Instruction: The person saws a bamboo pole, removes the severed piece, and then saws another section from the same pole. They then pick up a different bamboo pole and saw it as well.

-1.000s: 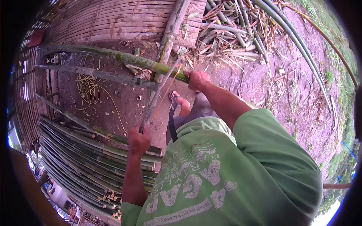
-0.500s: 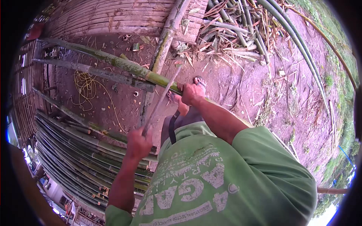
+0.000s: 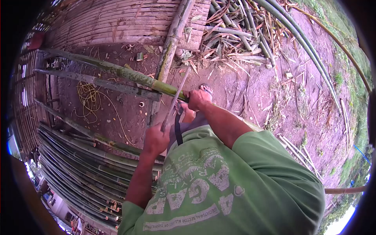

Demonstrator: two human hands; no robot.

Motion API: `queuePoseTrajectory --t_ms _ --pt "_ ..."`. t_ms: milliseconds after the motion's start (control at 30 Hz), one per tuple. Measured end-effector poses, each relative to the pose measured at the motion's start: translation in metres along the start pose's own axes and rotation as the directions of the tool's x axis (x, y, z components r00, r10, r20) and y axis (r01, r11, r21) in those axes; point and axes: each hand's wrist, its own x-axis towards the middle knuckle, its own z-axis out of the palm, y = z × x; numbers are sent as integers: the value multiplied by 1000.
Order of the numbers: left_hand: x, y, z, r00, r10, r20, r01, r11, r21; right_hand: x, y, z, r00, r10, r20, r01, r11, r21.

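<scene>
My left hand (image 3: 156,140) is closed round the handle of a long narrow blade (image 3: 176,98), which points up and away from me. The blade crosses the near end of a green bamboo pole (image 3: 137,76), just left of my right hand; whether they touch, I cannot tell. My right hand (image 3: 199,99) grips that end of the pole. Past it, the pole lies over a thicker bamboo beam (image 3: 169,53) and runs off to the upper left. Beneath it is a shorter, greyish pole (image 3: 117,86).
Stacked bamboo poles (image 3: 86,168) fill the lower left. A tangled yellow cord (image 3: 89,98) lies on the ground. A slatted bamboo platform (image 3: 129,23) is at the top, beside a heap of cut bamboo (image 3: 235,35). Long curved poles (image 3: 309,45) stretch along the right. My feet are below the pole end.
My left hand has moved right and slightly up with the blade, which now crosses the pole closer to my right hand. My right hand still grips the pole.
</scene>
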Motion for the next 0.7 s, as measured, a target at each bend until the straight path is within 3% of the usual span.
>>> queuePoseTrajectory --t_ms 67,167,267,433,533,633,667,700 --pt "-54 1 -40 997 -54 46 55 998 -21 -1 -1 3 1000 8 23 -8 999 34" --pt "-76 -1 -46 992 -114 52 115 993 -2 7 4 15 999 -27 -38 28 1000 11" --pt "-53 8 -42 992 -110 57 112 993 -34 9 4 10 1000 -3 1 3 999 42" --pt "95 -6 32 998 -66 -6 65 997 -49 10 9 4 999 -16 49 14 999 46" --pt "82 -28 53 991 90 -99 -87 996 32 12 6 9 996 -37 78 30 996 82" --pt "64 -59 62 983 107 -147 -127 983 -134 4 3 13 999 -41 5 41 999 29" --pt "60 -61 64 993 52 -109 -70 983 -171 5 2 15 999 -34 -5 35 999 24" --pt "60 -54 63 992 58 -115 -74 987 -144 4 1 13 999 -35 -1 35 999 19"
